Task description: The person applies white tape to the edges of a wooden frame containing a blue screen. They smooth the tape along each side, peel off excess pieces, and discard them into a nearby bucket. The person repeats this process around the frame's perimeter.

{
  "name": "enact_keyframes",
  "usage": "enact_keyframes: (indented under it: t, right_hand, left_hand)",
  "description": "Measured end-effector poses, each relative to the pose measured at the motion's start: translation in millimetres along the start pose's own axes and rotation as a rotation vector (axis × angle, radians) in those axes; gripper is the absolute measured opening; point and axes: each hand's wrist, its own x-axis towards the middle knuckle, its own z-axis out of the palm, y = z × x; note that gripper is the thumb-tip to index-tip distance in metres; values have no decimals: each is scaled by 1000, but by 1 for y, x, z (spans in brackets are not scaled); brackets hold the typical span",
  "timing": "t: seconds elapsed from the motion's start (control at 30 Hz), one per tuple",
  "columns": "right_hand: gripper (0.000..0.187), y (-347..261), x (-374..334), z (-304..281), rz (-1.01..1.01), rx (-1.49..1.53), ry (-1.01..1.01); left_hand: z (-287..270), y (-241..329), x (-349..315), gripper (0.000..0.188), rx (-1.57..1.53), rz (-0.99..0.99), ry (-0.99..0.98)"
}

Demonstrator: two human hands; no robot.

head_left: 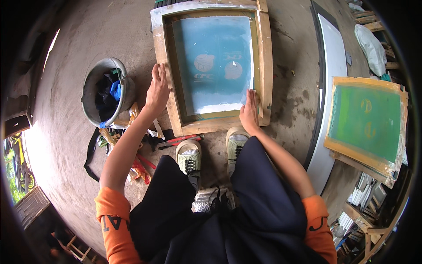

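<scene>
A wooden screen-printing frame [265, 66] stands before my feet, its blue-green mesh [215, 44] showing round and lettered pale designs. White strips run along the mesh's right and lower edges, like the lower strip [220, 108]. My left hand [158, 90] lies against the outer left rail with its fingers stretched out. Inside the lower right corner, my right hand [250, 112] rests its straight fingers at the lower end of the right-hand white strip. I see nothing gripped in either hand.
A metal bucket [89, 99] with dark and blue cloths stands left of the frame. Scraps, straps and a red-handled tool [178, 141] lie near my shoes. On the right are a long white board [330, 66], a green-mesh screen [369, 121] and a white sack [370, 49].
</scene>
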Motion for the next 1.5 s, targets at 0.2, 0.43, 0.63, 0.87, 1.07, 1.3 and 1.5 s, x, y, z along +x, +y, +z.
enact_keyframes:
  t: [0.2, 0.43, 0.63, 0.87, 1.07, 1.3, 1.5]
  right_hand:
    - [50, -22, 2, 9, 262, 252, 125]
    - [41, -7, 19, 0, 959, 1188, 333]
    - [40, -10, 24, 1, 990, 1230, 342]
    - [38, -13, 28, 12, 920, 1192, 255]
    - [42, 18, 8, 17, 935, 1006, 391]
    - [51, 6, 26, -20, 840, 1150, 110]
    - [47, -1, 1, -19, 1119, 1145, 123]
  left_hand:
    - [0, -3, -2, 96, -129, -106, -91]
    - [0, 4, -2, 95, -151, -147, -94]
    - [1, 5, 0, 95, -178, -132, -78]
    - [1, 7, -1, 96, -141, -140, -76]
    - [0, 9, 3, 95, -142, -125, -99]
    - [1, 4, -3, 93, -104, -116, -69]
    - [2, 4, -3, 94, -109, -130, -75]
